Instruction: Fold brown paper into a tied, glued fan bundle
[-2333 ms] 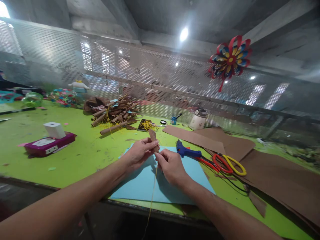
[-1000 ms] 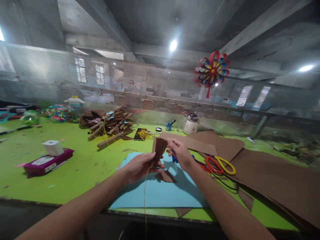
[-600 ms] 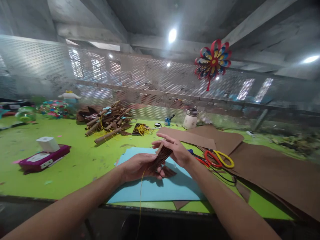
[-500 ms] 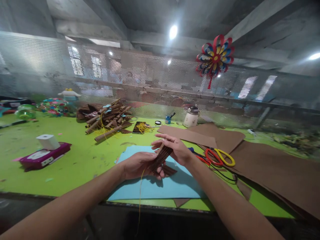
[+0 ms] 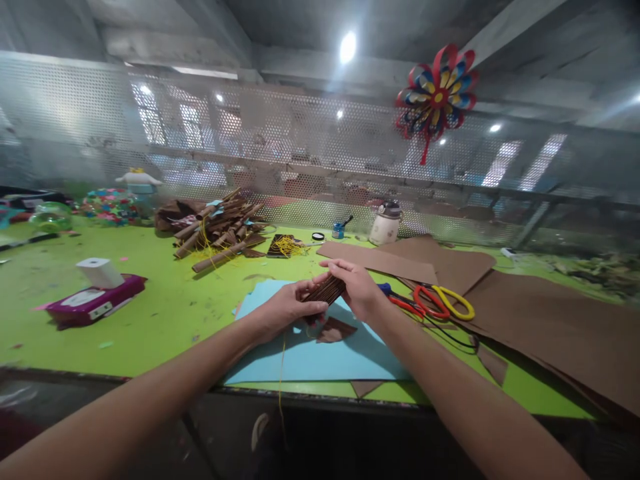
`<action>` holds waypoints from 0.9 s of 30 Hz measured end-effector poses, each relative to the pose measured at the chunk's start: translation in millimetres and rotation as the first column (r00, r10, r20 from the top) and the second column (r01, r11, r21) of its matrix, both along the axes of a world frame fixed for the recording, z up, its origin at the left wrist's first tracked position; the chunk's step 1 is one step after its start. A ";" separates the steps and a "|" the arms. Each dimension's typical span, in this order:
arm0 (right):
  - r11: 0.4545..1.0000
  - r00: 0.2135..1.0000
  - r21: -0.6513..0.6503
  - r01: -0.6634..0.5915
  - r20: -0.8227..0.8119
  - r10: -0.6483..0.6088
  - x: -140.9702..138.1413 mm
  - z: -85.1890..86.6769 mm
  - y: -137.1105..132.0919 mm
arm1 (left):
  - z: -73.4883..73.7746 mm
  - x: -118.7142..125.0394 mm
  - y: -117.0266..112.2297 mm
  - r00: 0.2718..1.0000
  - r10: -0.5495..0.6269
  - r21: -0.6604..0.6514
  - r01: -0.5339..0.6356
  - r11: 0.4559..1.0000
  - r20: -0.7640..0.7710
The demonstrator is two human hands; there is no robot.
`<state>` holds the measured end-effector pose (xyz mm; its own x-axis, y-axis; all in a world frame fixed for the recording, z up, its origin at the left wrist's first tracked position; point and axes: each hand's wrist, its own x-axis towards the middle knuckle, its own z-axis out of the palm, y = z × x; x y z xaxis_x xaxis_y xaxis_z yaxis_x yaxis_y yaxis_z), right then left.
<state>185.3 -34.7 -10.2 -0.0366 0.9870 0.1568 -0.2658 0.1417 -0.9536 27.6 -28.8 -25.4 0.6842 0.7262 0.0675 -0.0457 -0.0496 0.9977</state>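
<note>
A narrow stack of pleated brown paper (image 5: 327, 291) is held between my two hands, tilted up to the right. My left hand (image 5: 293, 308) grips its lower left end, thumb along the near side. At the upper right end, my right hand (image 5: 354, 285) closes its fingers round the paper. Beneath them lies a light blue sheet (image 5: 310, 363), with a brown paper scrap (image 5: 336, 329) on it. A thin yellow string (image 5: 281, 373) hangs down past the table edge below my left hand.
Red-handled and yellow-handled scissors (image 5: 435, 301) lie to the right, beside large brown paper sheets (image 5: 545, 327). Rolled brown paper pieces (image 5: 220, 233) are heaped at the back left. A purple box (image 5: 95, 303), blue ink bottle (image 5: 339, 231) and white flask (image 5: 386, 225) stand on the green table (image 5: 165, 333).
The pleated paper has turned flatter, and my left hand has shifted its hold, its thumb now along the near side. The brown scrap below shows more fully. The view has tilted slightly down.
</note>
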 end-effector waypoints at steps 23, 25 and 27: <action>0.986 0.964 0.076 0.146 0.214 -0.160 17.6 1.0 10.4 | -4.1 -5.5 6.6 0.989 0.117 -0.045 -0.113 0.993 0.089; 0.986 0.956 0.117 0.119 0.253 -0.145 14.8 0.0 8.5 | -4.6 -4.3 7.6 0.986 0.145 -0.031 -0.143 0.989 0.078; 0.986 0.955 0.144 0.079 0.273 -0.117 12.2 -1.4 6.9 | -4.9 -3.5 7.9 0.987 0.144 -0.011 -0.144 0.990 0.073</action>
